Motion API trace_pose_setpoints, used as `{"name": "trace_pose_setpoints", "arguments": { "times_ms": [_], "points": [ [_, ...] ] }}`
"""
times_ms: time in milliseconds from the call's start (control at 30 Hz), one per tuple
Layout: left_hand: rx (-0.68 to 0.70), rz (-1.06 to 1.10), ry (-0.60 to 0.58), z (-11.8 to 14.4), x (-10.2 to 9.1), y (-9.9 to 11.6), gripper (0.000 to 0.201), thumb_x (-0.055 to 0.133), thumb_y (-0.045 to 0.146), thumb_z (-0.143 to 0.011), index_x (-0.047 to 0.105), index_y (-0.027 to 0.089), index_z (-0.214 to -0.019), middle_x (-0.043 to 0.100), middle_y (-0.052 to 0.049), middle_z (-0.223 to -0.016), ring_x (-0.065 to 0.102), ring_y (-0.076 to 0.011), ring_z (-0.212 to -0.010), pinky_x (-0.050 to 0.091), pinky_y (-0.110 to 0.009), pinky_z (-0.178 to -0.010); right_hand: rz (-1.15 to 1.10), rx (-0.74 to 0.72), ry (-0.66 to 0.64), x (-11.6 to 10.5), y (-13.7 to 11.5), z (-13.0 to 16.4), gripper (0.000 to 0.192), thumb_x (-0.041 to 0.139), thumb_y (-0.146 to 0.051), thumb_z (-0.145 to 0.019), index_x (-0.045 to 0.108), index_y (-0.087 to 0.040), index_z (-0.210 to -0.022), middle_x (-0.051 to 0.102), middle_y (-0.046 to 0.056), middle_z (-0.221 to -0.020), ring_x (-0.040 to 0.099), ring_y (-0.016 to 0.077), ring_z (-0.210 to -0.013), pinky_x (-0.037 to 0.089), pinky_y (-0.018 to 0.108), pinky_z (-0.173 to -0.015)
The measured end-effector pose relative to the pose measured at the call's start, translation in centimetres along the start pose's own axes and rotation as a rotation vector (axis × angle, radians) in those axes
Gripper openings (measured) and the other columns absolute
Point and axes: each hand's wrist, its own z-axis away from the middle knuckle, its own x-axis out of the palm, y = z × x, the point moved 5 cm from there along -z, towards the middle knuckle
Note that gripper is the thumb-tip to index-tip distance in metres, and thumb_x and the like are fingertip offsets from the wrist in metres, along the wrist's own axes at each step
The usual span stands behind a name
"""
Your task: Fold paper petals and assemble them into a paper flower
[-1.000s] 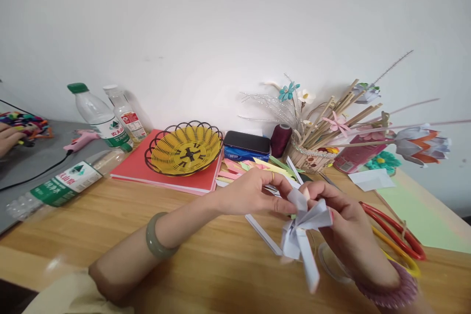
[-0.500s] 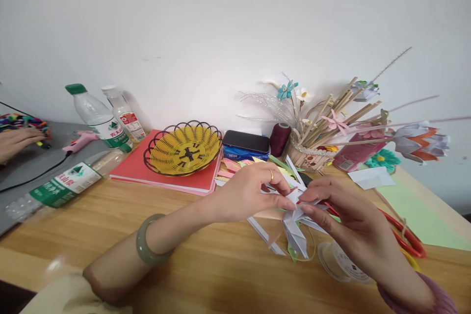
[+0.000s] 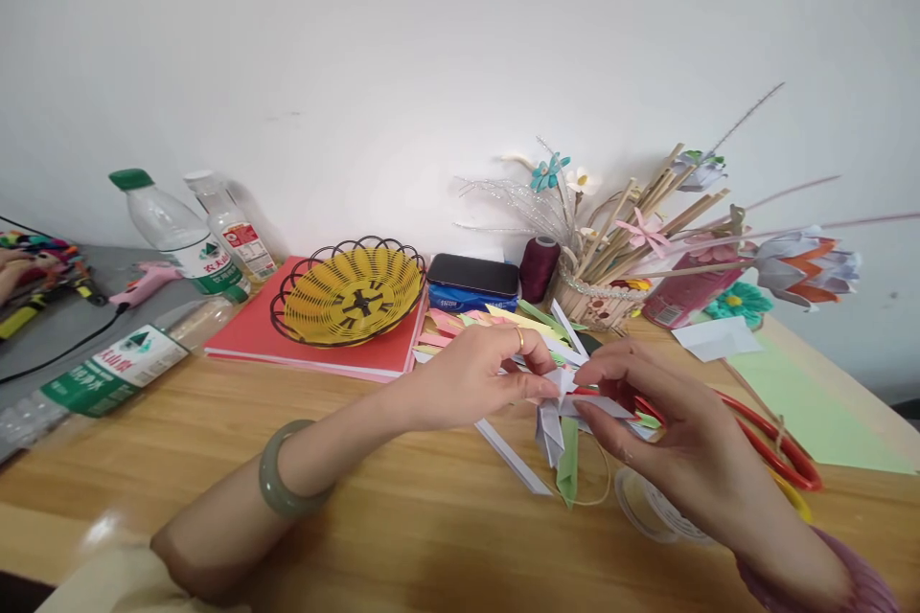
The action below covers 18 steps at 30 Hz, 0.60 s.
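A folded piece of white paper (image 3: 550, 431) is held above the table between my two hands. My left hand (image 3: 481, 378), wearing a ring, pinches its left side between thumb and fingers. From the right, my right hand (image 3: 661, 421) grips another flap of the same paper, its thumb below and fingers above. Under the hands lie folded paper strips in several colours, among them a green strip (image 3: 567, 465) and a white strip (image 3: 512, 458). Beside my right hand, partly covered by it, sits a spool (image 3: 647, 506). Red-handled scissors (image 3: 780, 450) lie partly beneath that hand.
A yellow woven basket (image 3: 352, 297) rests on red paper (image 3: 237, 330). Behind the strips are a phone (image 3: 474, 274), a maroon thread cone (image 3: 539, 268) and a holder of sticks and paper flowers (image 3: 600, 297). Bottles (image 3: 119, 369) and a pink glue gun (image 3: 148, 285) are left, near another person's hand.
The folded paper has turned in my fingers, and its lower flap now hangs shorter. The view has shifted slightly. At far left, the other person's hand has moved back.
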Motion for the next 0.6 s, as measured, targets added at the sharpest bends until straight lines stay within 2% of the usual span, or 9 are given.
{"name": "trace_pose_setpoints", "arguments": {
  "times_ms": [200, 367, 600],
  "points": [
    [0.012, -0.162, -0.033, 0.0, 0.2, 0.0, 0.014, 0.053, 0.028, -0.083, 0.054, 0.016, -0.078, 0.057, 0.001, -0.076, 0.050, -0.0102, -0.070, 0.037, -0.020, -0.064, -0.102, 0.186, -0.063, 0.7, 0.6, 0.1, 0.006, 0.054, -0.025, -0.080, 0.055, -0.023, -0.086, 0.061, -0.001, -0.078, 0.056, 0.0123, -0.068, 0.047, 0.023, -0.059],
    [0.032, -0.215, -0.062, 0.0, 0.4, 0.1, 0.017, 0.049, 0.031, -0.085, 0.054, 0.016, -0.080, 0.058, 0.000, -0.080, 0.051, -0.0110, -0.074, 0.038, -0.021, -0.067, -0.210, 0.293, -0.115, 0.9, 1.0, 0.1, 0.007, 0.053, -0.029, -0.078, 0.056, -0.023, -0.079, 0.061, -0.001, -0.074, 0.058, 0.0141, -0.070, 0.048, 0.026, -0.063],
    [0.034, -0.113, -0.102, 0.1, 1.0, 0.4, 0.016, 0.044, 0.028, -0.088, 0.051, 0.017, -0.080, 0.054, 0.002, -0.076, 0.049, -0.0089, -0.069, 0.038, -0.020, -0.066, -0.300, 0.405, -0.212, 1.4, 1.5, 0.4, 0.011, 0.057, -0.032, -0.074, 0.052, -0.022, -0.073, 0.054, -0.003, -0.067, 0.049, 0.0116, -0.058, 0.042, 0.024, -0.051]
  ]
}}
